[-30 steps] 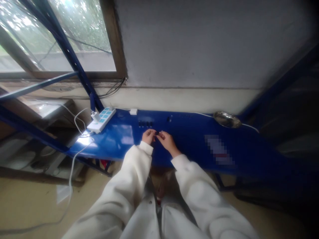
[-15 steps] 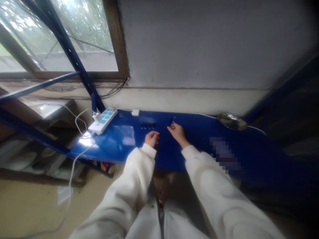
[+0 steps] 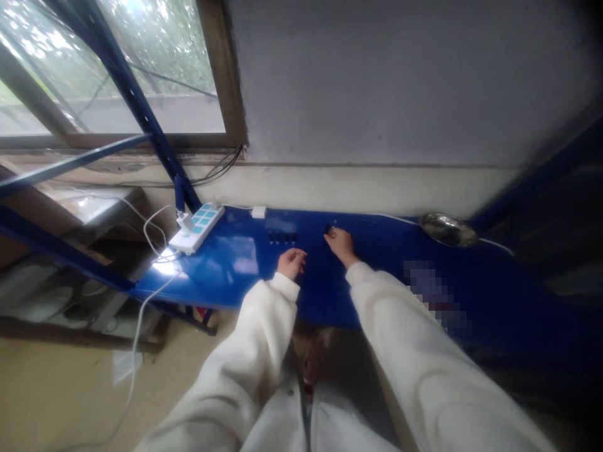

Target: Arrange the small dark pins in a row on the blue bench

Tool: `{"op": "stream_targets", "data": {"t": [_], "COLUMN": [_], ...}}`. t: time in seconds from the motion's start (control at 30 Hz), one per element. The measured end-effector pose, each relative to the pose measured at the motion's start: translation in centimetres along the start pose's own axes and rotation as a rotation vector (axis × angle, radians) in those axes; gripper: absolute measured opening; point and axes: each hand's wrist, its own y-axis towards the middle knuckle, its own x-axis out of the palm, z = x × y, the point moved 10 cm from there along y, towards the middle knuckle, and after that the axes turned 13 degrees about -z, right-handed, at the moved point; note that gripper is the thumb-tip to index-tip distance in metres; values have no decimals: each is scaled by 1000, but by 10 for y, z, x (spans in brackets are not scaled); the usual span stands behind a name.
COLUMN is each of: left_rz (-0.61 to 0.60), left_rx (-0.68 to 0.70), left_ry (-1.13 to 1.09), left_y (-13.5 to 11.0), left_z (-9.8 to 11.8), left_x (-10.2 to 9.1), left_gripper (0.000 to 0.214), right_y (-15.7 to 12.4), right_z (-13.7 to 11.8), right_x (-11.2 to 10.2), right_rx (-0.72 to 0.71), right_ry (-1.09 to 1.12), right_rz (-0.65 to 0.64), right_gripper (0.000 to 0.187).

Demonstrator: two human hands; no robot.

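Note:
A row of several small dark cylinder-like pieces (image 3: 282, 238) stands on the blue tabletop (image 3: 315, 295), just beyond my left hand (image 3: 291, 262). That hand hovers over the table with its thumb and fingers drawn together; anything held between them is too small to make out. Farther forward and to the right, my right hand (image 3: 341, 243) reaches down to the table with its fingertips pinched. Right at those fingertips lie small dark and clear bits (image 3: 332, 226), partly hidden by the fingers. Whether the fingers grip one of them is unclear.
A white power strip (image 3: 196, 229) with a plug and cable sits at the table's left end. Near the wall are a small white adapter (image 3: 259, 212) and a shiny metal dish (image 3: 448, 229). A blurred-out patch (image 3: 433, 292) lies at right. A blue frame post (image 3: 136, 94) rises at left.
My right hand has moved slightly forward, closer over the small bits. My left hand stays about where it was, fingers still drawn together. The whole view has shifted slightly.

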Motion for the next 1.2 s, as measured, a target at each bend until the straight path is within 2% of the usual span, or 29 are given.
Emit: {"op": "stream_targets", "data": {"t": [0.6, 0.77, 0.9, 1.03, 1.2], "left_rz": [4, 1, 2, -1, -1], "left_rx": [0, -1, -10, -6, -4], "left_ry": [-8, -2, 6, 15, 28], "left_y": [-1, -1, -2, -3, -2], "left_z": [1, 3, 3, 5, 3], "left_x": [0, 0, 0, 0, 0], "left_gripper": [9, 10, 9, 10, 11], "right_y": [3, 8, 12, 11, 6], "right_z": [4, 11, 15, 16, 16], "right_x": [0, 5, 6, -2, -3], "right_rx": [33, 62, 101, 99, 67], "right_ry": [7, 17, -58, -107, -98], "right_rz": [-31, -154, -250, -171, -101], "right_gripper": [14, 13, 11, 10, 19]}}
